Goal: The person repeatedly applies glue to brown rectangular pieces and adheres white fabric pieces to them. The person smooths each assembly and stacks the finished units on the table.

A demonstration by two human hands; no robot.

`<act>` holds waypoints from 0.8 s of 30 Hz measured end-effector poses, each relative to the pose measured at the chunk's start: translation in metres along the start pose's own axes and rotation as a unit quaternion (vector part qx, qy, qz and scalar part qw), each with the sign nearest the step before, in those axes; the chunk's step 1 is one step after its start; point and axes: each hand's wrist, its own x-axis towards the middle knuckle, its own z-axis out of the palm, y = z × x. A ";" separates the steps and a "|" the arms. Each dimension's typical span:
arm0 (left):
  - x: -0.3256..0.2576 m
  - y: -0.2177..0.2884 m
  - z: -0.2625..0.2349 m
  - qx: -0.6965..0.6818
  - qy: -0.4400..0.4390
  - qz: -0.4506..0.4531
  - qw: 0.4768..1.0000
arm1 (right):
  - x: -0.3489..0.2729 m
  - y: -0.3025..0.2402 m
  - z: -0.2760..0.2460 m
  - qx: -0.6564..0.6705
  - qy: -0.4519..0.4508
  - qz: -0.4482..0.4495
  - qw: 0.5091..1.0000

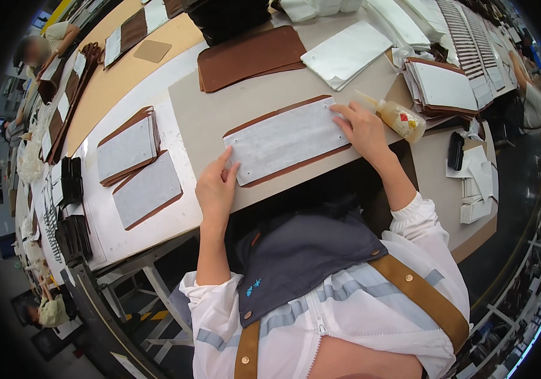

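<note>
On the tabletop, the white liner sheet already lies on the brown leather panel. Left hand and right hand press its ends, fingers spread flat, each grip pinching nothing. Bonding looks unfinished; finished-looking pieces lie left, a glue bottle right.

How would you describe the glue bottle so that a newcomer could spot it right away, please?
Start at the grey work board in front of the person, then move to the right hand on the white-lined brown panel. Just beyond it lies the squeeze bottle: translucent, amber liquid, pointed nozzle, the only bottle among flat pieces.
</note>
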 end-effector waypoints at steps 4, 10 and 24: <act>0.000 -0.002 0.000 -0.008 -0.004 -0.006 1.000 | -0.003 0.000 0.002 -0.018 0.019 -0.016 1.000; -0.001 -0.004 0.000 -0.010 -0.003 0.002 1.000 | -0.004 0.002 0.007 -0.077 0.051 -0.065 0.994; -0.001 0.070 0.038 -0.058 -0.008 0.239 0.969 | -0.002 0.007 0.010 -0.101 0.053 -0.119 0.986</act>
